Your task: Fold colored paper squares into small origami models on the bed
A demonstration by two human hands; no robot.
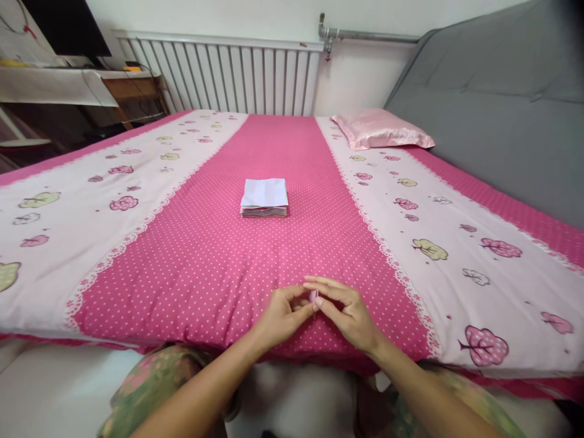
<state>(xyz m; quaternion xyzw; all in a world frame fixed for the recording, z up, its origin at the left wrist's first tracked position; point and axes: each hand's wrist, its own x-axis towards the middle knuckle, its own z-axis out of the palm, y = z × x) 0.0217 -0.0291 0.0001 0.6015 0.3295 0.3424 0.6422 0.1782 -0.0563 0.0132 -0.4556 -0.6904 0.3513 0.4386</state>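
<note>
A small folded piece of pink paper [313,295] is pinched between my two hands, just above the near edge of the bed. My left hand [283,313] grips it from the left, thumb and fingers closed. From the right, my right hand [349,310] holds the same piece, its thumb near my left thumb and its upper fingers reaching over the top. The fingers cover most of the paper, so its full shape is hidden. Farther away on the bed lies a stack of square paper [264,193] with a white, creased sheet on top.
The bed's pink and white cover [219,255] spreads out under everything. A pink pillow [383,129] lies at the back right, against a grey padded headboard [493,103]. Behind stands a white radiator [228,76]. A desk [55,85] with a monitor [66,27] is at the left.
</note>
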